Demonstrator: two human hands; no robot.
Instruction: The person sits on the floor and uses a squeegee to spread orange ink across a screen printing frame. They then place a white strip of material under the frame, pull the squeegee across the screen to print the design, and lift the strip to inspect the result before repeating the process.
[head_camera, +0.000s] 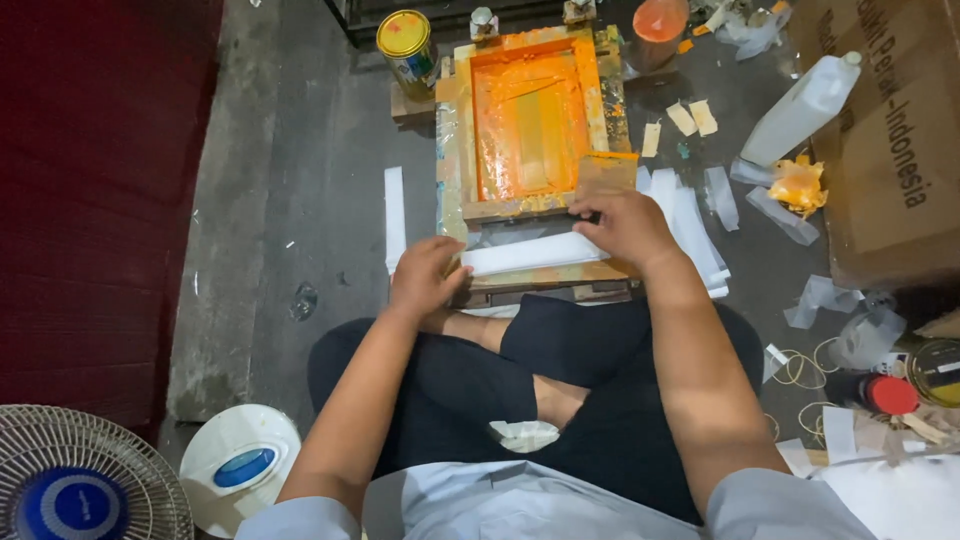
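**Strip placed under an inked screen**

At centre frame, the left hand (425, 278) pinches the long white paper strip (530, 252); the right hand (625, 225), fingers curled, presses it below the orange-inked wooden screen frame (528, 125). Ink is spread; this strip looks unprinted.

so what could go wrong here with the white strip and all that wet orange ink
The right hand rests at the ink-coated screen frame, so it may pick up orange ink and smear the white strip that the left hand also holds. The open ink tub behind the frame might tip if the frame is knocked.
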